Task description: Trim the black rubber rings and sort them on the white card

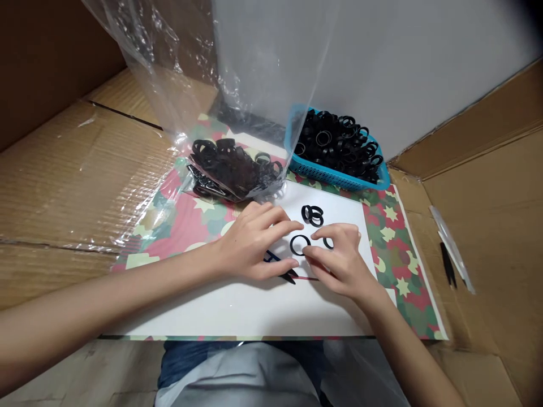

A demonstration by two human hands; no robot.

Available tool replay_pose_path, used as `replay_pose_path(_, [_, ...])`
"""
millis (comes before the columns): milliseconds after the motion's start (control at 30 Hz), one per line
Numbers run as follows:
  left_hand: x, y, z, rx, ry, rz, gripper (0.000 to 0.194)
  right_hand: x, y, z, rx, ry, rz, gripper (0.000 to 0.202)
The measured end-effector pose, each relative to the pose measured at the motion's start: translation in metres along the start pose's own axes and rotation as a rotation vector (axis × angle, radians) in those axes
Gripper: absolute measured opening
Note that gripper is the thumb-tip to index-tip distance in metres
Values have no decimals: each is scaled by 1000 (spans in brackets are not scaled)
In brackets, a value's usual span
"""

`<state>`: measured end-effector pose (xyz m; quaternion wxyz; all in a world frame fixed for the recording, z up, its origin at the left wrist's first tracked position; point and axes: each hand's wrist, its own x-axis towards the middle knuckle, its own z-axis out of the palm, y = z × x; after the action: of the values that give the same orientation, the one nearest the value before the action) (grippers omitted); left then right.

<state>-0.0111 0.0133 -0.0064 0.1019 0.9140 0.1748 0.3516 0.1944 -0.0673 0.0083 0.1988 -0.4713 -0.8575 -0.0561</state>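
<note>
A black ring (300,245) lies on the white sheet (254,314) between my two hands. My left hand (263,240) is left of it, thumb and index finger spread apart with nothing between them. On the ring's right side, my right hand (337,257) has its thumb and index finger apart, the fingertips at the ring's edge. Several black rings (313,215) sit just beyond, and another ring (328,242) is partly hidden by my right hand. Dark pointed tips (290,277) stick out near my left thumb.
A blue basket (339,180) full of black rings stands at the back right. A clear plastic bag (237,169) with more black parts is at the back left. Black tweezers (448,264) lie on the cardboard at the right. Cardboard walls rise on both sides.
</note>
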Motion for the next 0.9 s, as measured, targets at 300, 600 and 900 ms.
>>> replay_pose_path(300, [1,-1,-3,-78,67,7,29,4,7,-11,39,186,-16,19])
replay_pose_path(600, [1,-10,-2,-12,38,25,29,-23,52,-8,160,340,275,20])
replay_pose_path(900, [2,-17,1,-4,39,-25,30,-42,97,-9,191,340,788,34])
